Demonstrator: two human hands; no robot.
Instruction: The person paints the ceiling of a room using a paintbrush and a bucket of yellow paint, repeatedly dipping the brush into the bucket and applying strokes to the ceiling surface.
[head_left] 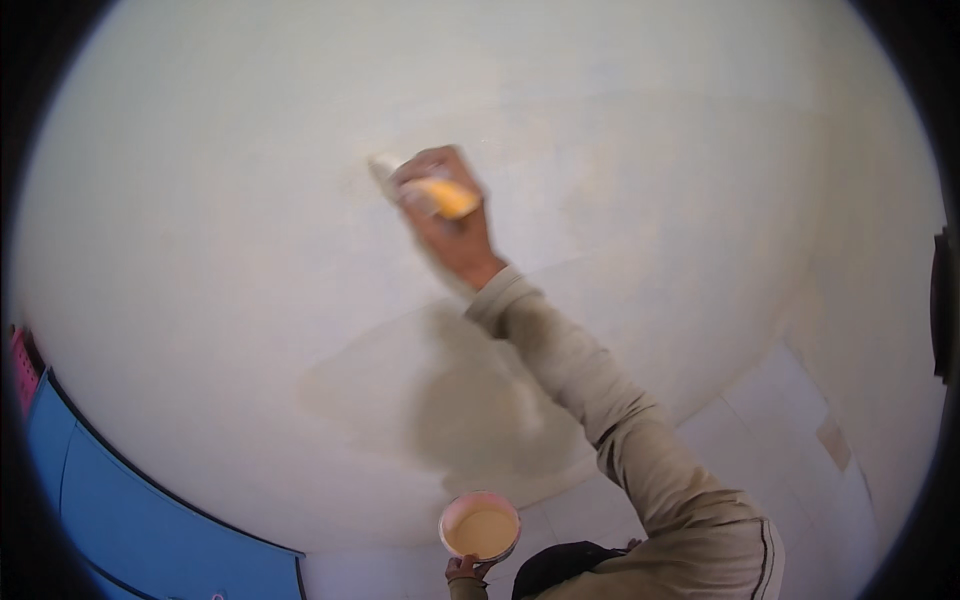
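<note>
My right hand (450, 220), blurred at the top of my raised arm, grips a paintbrush (443, 198) with a yellow-orange handle; its pale bristles are at the off-white wall (240, 220), up in the middle of the view. At the lower edge, my left hand (465, 568) holds the rim of a small round tub (480, 530) with cream-coloured liquid inside, well below the brush.
A blue cabinet (140, 500) stands at the lower left, with a pink perforated object (25, 365) behind it. The wall meets a pale tiled floor (730, 450) and another wall (860, 300) at the right, where a dark object (938, 305) sits at the rim.
</note>
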